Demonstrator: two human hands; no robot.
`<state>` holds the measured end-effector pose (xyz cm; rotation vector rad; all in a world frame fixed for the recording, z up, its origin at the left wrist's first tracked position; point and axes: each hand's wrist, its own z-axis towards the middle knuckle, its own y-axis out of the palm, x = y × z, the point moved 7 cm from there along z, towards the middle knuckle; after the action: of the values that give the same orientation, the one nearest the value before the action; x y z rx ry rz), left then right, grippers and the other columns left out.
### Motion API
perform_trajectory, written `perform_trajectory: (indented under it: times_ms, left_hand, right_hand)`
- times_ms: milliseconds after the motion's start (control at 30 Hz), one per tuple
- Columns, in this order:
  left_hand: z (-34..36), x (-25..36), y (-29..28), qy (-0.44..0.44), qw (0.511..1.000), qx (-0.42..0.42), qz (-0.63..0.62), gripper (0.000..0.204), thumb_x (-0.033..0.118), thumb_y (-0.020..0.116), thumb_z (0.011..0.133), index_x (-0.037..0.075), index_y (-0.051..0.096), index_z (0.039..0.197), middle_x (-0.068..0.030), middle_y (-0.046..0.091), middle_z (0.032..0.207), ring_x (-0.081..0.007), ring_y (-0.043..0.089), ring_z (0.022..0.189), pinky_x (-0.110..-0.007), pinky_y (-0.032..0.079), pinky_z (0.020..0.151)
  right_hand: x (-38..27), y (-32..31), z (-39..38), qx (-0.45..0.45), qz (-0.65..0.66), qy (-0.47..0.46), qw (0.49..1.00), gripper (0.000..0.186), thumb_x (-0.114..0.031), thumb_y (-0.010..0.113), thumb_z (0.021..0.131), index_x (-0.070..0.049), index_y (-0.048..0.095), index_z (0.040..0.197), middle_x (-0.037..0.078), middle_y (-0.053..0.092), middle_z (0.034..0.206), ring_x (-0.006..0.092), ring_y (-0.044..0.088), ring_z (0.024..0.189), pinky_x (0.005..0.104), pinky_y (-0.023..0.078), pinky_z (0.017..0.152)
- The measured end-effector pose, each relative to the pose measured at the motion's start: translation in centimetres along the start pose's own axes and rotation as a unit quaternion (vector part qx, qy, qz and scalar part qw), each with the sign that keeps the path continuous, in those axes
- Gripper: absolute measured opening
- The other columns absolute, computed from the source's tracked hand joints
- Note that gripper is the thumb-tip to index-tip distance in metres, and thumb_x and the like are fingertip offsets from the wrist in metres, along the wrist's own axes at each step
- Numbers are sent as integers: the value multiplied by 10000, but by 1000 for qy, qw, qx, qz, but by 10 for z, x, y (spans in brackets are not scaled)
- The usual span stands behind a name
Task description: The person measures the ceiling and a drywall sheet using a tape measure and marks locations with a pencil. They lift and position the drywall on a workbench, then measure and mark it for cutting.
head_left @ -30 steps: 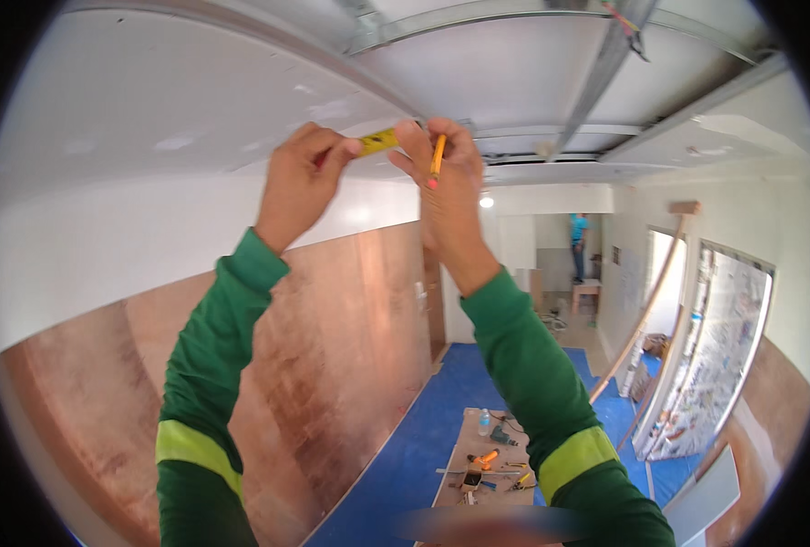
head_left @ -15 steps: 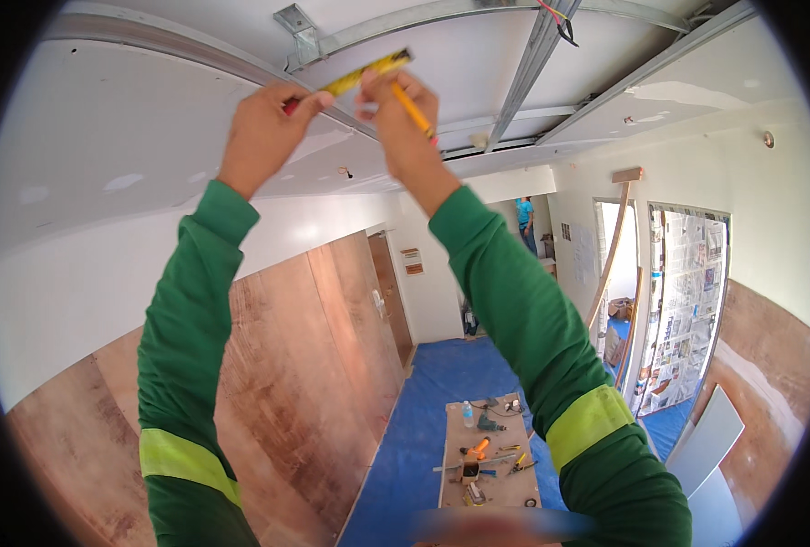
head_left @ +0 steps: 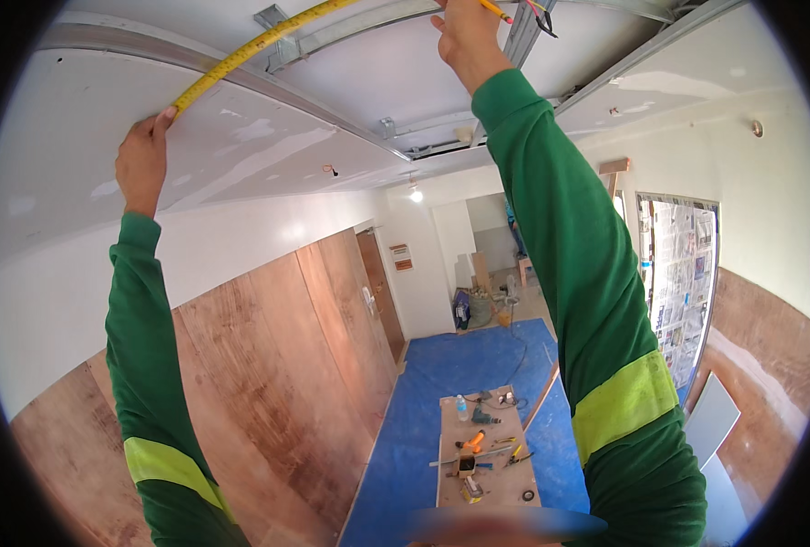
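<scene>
"What did the head view show?"

"The left hand (head_left: 142,164) was at ten o'clock, thumb and fingers closed on the yellow tape measure (head_left: 259,44). The tape bowed up through eleven o'clock, crossed in front of the metal ceiling frame (head_left: 336,38) and ran out at the top edge."

"And the right hand (head_left: 470,44)?"

"Just past twelve, raised high, with an orange pencil (head_left: 496,11) poking out beside it. The top edge cut off the fingers, so I couldn't tell whether they were open or closed, or on the tape's far end."

"What had just changed?"

"The spread. Half a second earlier the hands were close together on a short piece of tape. Now they were well apart, with a long stretch out."

"Meaning what for the work?"

"I judged that the marks now covered a real span of ceiling. The orange drill (head_left: 470,442) lay on the brown board (head_left: 491,479) at five o'clock, well away from both hands."
</scene>
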<state>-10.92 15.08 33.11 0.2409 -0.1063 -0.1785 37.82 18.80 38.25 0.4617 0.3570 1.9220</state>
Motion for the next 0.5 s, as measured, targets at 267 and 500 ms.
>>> perform_trajectory:
  times_ms: [267,500]
  left_hand:
    - [-5,14,21,-51,997,-46,38,561,662,529,988,171,793,1052,-139,752,948,-404,698,917,-488,546,790]
    - [-4,19,34,-32,999,0,-7,511,630,583,964,168,796,1005,-141,748,941,-418,694,900,-506,547,785]
  right_hand:
    - [-7,-6,12,0,-43,-1,999,97,-210,616,998,-141,651,939,16,676,819,102,657,779,245,336,507]
    - [-9,-13,12,-4,-72,60,996,91,-292,624,994,-203,609,1001,-20,676,963,136,653,939,475,436,813]
